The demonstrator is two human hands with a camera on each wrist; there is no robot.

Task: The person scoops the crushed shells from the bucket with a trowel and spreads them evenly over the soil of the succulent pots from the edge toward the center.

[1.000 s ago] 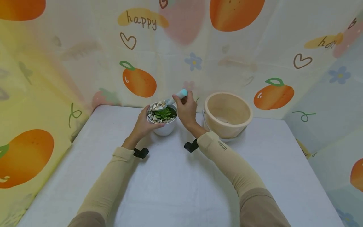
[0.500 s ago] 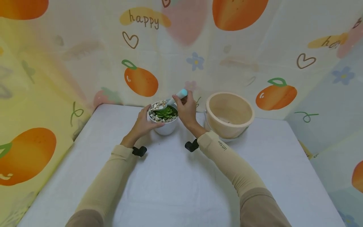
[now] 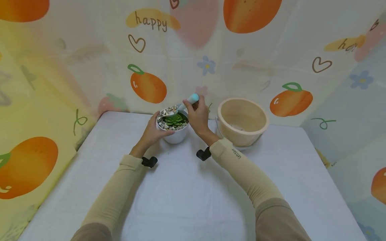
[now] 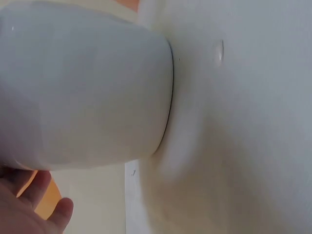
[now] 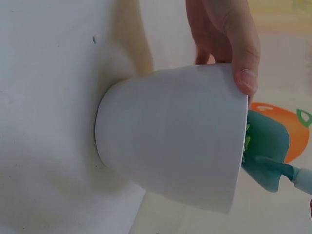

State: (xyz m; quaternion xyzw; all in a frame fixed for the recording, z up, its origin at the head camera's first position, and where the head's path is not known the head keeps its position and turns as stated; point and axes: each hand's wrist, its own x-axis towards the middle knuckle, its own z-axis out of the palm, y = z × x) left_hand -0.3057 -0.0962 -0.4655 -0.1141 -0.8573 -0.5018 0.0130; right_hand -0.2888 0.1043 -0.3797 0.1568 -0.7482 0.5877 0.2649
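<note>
A white flowerpot (image 3: 176,138) stands upright on the table, holding a green succulent (image 3: 174,120) ringed by small pale pebbles. My left hand (image 3: 151,132) grips it from the left, thumb along the near rim. In the right wrist view that thumb presses the edge of the pot (image 5: 170,136). My right hand (image 3: 198,117) pinches the light blue handle of a small trowel (image 3: 193,99). Its teal blade (image 5: 270,139) slants down over the mouth of the pot, with pebbles (image 3: 170,110) at it in the head view. The left wrist view shows mostly the pot's side (image 4: 87,92).
To the right of the pot stands a larger cream bucket (image 3: 241,136) with a few small bits on its bottom. White cloth covers the table (image 3: 184,197). A fruit-patterned curtain (image 3: 187,77) hangs right behind the table's far edge.
Less of the trowel's blade edge shows over the far left of the pot now. Both hands keep their grip and hardly move; the head view shifts slightly.
</note>
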